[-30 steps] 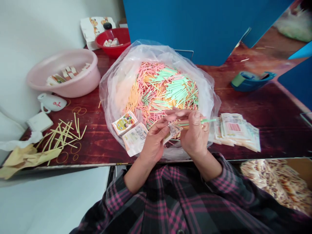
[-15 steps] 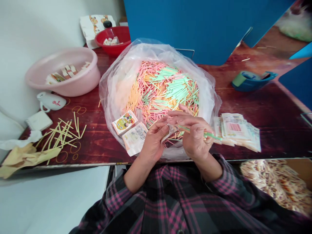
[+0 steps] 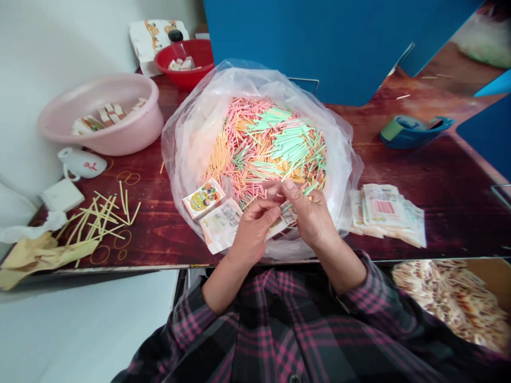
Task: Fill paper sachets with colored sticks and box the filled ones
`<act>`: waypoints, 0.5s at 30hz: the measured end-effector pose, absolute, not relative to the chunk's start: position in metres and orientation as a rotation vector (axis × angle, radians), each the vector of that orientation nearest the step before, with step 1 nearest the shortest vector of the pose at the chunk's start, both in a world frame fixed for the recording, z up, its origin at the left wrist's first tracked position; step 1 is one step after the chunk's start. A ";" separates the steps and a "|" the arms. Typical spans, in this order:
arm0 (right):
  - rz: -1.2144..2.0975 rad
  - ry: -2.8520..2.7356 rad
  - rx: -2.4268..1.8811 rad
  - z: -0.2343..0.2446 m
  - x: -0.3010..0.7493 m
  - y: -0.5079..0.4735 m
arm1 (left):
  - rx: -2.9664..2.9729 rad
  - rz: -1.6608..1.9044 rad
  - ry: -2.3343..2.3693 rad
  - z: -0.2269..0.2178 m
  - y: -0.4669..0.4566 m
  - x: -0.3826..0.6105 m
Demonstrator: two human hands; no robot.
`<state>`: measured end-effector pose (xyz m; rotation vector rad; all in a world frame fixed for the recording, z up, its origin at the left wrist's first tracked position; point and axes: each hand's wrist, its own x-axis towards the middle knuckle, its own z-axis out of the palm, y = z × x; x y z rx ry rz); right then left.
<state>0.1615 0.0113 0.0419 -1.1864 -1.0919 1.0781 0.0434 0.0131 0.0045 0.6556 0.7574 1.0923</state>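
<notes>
Over the near side of a clear plastic bag [image 3: 339,133], my two hands meet. My left hand [image 3: 255,226] is closed on a small printed packet [image 3: 281,223]. My right hand [image 3: 313,213] pinches a few thin coloured sticks [image 3: 309,189], one of them green, at the packet's upper end; fingers hide part of both. Heaped inside the bag are pink, orange and green sticks [image 3: 295,141]. To the left of my hands, a stack of cartoon-printed packets [image 3: 204,198] and a pale packet [image 3: 221,226] rest on the bag's near edge.
Flat filled packets [image 3: 387,213] lie right of the bag. At left are loose yellowish sticks [image 3: 98,221], rubber bands, a white mug [image 3: 82,163] and a pink basin [image 3: 139,130]. Behind stand a red bowl [image 3: 183,80] and a blue panel [image 3: 287,32]. A blue tape dispenser [image 3: 419,135] sits at right.
My right hand has turned and moved slightly left, bringing the sticks to the packet. The packet now tilts lower in my left hand, which has barely moved.
</notes>
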 end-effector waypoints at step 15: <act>0.940 -1.126 -1.131 0.022 0.168 0.021 | 0.562 1.081 0.735 0.009 0.025 0.052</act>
